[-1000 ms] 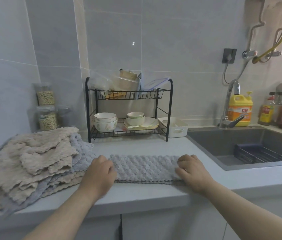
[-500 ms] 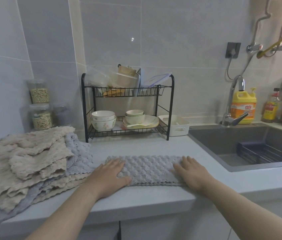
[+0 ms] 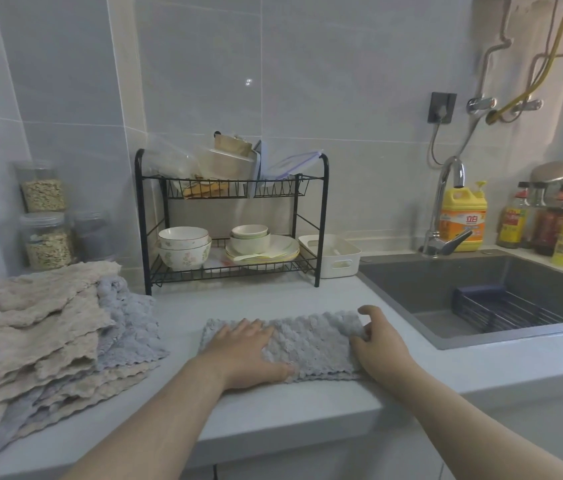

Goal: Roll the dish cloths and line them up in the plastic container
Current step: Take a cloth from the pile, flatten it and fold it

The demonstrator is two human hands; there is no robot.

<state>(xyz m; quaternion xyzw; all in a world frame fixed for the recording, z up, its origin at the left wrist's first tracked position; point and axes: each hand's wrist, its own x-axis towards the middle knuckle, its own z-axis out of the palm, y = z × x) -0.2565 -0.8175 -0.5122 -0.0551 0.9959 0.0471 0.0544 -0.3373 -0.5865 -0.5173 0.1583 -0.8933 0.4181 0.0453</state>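
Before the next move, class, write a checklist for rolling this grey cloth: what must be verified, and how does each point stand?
1. Grey cloth folded into a strip, flat on the counter: ok.
2. Left hand presses it flat: ok.
3. Right hand curls on its right end: ok.
4. Roll started: not ok, none yet.
5. White container has room: cannot tell.
6. Cloth pile lies apart from the strip: ok.
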